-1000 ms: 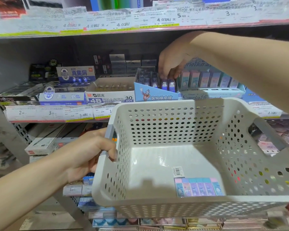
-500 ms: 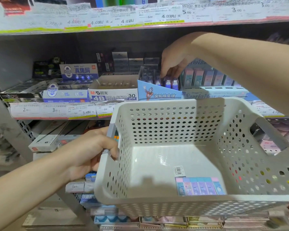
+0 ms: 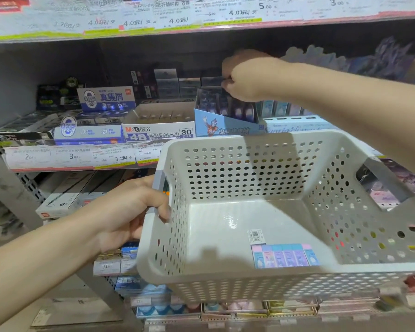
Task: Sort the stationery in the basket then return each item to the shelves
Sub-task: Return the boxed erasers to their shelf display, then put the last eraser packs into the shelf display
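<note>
right hand (image 3: 243, 77) lifted off display box (image 3: 225, 121), fingers curled, hold unclear | left hand (image 3: 132, 212) grips basket (image 3: 285, 149)

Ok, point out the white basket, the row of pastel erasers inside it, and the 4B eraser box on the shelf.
white basket (image 3: 244, 168): head view, on its perforated far wall.
row of pastel erasers (image 3: 285, 256): head view, on the middle eraser's face.
4B eraser box (image 3: 157, 133): head view, on its printed front panel.
</note>
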